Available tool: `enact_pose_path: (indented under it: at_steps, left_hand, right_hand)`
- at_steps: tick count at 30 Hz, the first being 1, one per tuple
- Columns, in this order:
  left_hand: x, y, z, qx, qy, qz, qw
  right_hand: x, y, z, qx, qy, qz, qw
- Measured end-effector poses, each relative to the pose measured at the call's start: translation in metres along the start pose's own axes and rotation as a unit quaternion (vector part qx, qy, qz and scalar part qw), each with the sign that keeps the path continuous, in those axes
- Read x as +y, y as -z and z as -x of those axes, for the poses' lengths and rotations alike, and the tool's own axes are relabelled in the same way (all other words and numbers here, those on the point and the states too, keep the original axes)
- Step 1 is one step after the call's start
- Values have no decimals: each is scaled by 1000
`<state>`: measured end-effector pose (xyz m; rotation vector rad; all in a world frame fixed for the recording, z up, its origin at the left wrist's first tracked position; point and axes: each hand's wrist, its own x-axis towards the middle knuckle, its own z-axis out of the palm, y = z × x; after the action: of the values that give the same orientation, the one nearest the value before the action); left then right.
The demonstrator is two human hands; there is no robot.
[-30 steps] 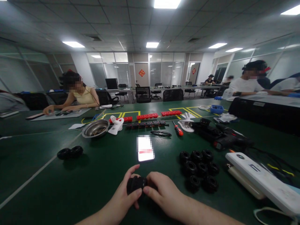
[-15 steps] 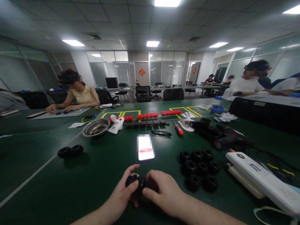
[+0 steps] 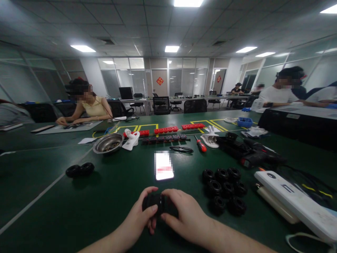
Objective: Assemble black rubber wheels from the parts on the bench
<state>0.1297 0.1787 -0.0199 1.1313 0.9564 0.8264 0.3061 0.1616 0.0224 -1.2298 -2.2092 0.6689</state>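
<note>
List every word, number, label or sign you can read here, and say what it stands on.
Nothing reads clearly.
Phone screen: blurred out.
Red sign at the back: too small.
White case at right: dark marks, illegible.
Tag on white clip: too small.
Black wheel in left hand and right hand: no marking shows.

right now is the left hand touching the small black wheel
Touching. The head view shows the left hand wrapped around the small black wheel, its thumb pressed on the rim.

The black, seemingly rubber wheel (image 3: pixel 156 202) is partly covered.
</note>
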Motion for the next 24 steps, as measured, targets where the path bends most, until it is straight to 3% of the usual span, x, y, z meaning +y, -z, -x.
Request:
enact_pose_path:
  at_steps: [6, 18, 24]
  left_hand:
    - [4, -2, 6, -10, -3, 0, 1000]
    - [9, -2, 4, -5, 3, -26, 1000]
    - [9, -1, 7, 10, -11, -20, 1000]
  right_hand:
    - [6, -6, -3, -13, -56, 23, 998]
    - [0, -2, -1, 1, 21, 27, 999]
    - [3, -5, -2, -3, -44, 28, 999]
